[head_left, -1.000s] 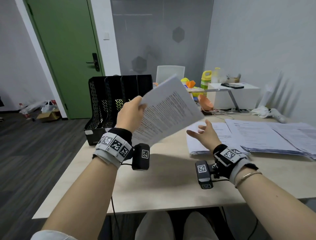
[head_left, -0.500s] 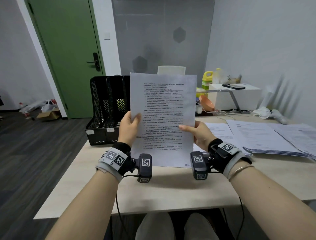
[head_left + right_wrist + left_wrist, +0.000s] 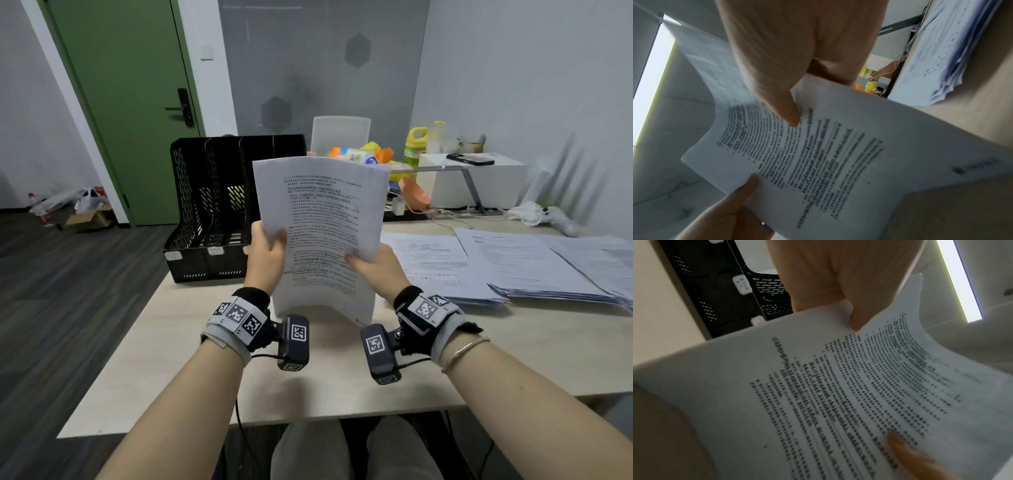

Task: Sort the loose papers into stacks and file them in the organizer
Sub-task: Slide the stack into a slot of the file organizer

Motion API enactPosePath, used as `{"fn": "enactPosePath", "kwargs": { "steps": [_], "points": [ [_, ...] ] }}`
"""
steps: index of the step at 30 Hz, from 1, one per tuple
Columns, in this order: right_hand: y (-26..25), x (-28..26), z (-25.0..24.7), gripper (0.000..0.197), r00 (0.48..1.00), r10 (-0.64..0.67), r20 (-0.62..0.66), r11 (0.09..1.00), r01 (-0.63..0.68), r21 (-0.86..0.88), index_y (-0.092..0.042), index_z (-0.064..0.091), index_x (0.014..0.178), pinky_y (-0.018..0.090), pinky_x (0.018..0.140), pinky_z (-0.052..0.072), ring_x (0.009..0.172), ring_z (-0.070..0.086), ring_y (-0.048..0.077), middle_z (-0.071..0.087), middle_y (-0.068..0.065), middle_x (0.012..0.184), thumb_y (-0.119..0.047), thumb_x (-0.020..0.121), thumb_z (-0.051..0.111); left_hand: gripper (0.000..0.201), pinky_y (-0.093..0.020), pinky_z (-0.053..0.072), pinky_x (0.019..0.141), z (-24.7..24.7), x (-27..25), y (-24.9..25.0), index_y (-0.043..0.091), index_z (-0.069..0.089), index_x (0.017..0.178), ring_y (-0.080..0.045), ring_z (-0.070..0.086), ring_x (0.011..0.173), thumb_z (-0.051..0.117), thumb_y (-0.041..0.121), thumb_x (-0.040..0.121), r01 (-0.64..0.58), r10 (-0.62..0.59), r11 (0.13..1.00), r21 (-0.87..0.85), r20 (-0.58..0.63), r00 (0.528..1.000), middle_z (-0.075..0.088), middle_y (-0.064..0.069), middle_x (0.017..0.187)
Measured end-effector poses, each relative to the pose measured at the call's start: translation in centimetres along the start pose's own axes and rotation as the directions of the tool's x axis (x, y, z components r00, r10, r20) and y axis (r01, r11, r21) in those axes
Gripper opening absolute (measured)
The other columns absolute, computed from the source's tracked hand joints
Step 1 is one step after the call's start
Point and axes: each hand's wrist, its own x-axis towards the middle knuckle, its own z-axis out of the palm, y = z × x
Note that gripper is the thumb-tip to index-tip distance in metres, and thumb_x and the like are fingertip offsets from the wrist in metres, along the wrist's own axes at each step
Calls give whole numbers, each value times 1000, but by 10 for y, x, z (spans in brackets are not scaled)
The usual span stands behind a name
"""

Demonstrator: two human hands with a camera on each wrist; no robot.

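A thin sheaf of printed papers (image 3: 322,226) stands upright on its bottom edge on the light wooden desk (image 3: 191,346), bowed slightly. My left hand (image 3: 265,257) grips its left edge, thumb on the printed face (image 3: 856,321). My right hand (image 3: 376,269) grips its right edge, thumb across the text (image 3: 789,113). The black mesh organizer (image 3: 209,209) with several upright slots stands at the desk's back left, just behind the sheaf. Loose paper stacks (image 3: 513,270) lie spread on the desk to the right.
A white chair back (image 3: 340,133) stands behind the desk. Coloured bottles and toys (image 3: 373,156), an orange bowl (image 3: 414,193), a white box with a phone (image 3: 472,178) and cables sit at the back right. The green door (image 3: 137,102) is at left.
The sheaf swung from tilted in my left hand alone to upright. My right hand came in and took its right edge. The sheaf then came down onto the desk and bowed.
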Motion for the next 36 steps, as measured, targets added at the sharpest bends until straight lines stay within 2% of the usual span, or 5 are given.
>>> {"fn": "enactPosePath", "kwargs": {
  "steps": [11, 15, 25, 29, 36],
  "points": [
    [7, 7, -6, 26, 991, 88, 101, 996, -84, -43, -2, 62, 116, 38, 96, 47, 105, 60, 24, 65, 15, 116, -6, 91, 57, 27, -9, 40, 69, 5, 2, -10, -1, 42, 117, -12, 52, 96, 51, 10, 95, 41, -42, 995, 88, 4, 999, 54, -2, 105],
    [7, 8, -5, 18, 998, 48, 46, 997, -45, -58, 6, 64, 103, 47, 93, 48, 102, 61, 35, 65, 25, 106, -2, 91, 52, 22, -13, 41, 75, 6, 2, -12, 4, 45, 115, -13, 53, 97, 51, 11, 95, 43, -42, 997, 63, -14, 999, 54, -1, 107],
    [13, 8, -6, 26, 991, 132, 22, 989, -133, 66, -7, 64, 112, 38, 96, 48, 103, 62, 23, 66, 8, 110, -5, 87, 62, 16, -24, 39, 77, -3, -1, -23, 9, 42, 104, -16, 52, 93, 51, 19, 96, 106, -111, 983, 148, 25, 994, 51, 8, 89],
    [6, 14, -5, 13, 995, 87, -45, 996, -86, 16, -8, 64, 100, 30, 84, 46, 93, 61, 21, 65, 9, 99, -6, 90, 57, 12, -15, 37, 73, -2, 0, -20, 7, 43, 105, -12, 51, 94, 47, 15, 98, 77, -88, 985, 157, 62, 994, 53, 1, 102],
    [15, 7, 1, 20, 995, 93, -33, 996, -93, 16, -1, 64, 109, 30, 83, 46, 94, 59, 18, 65, 10, 102, -8, 92, 55, 28, -24, 39, 86, 4, -2, -25, -1, 41, 120, -22, 54, 111, 45, 16, 98, 123, -135, 975, 186, 51, 990, 56, -13, 120]
  ]
}}
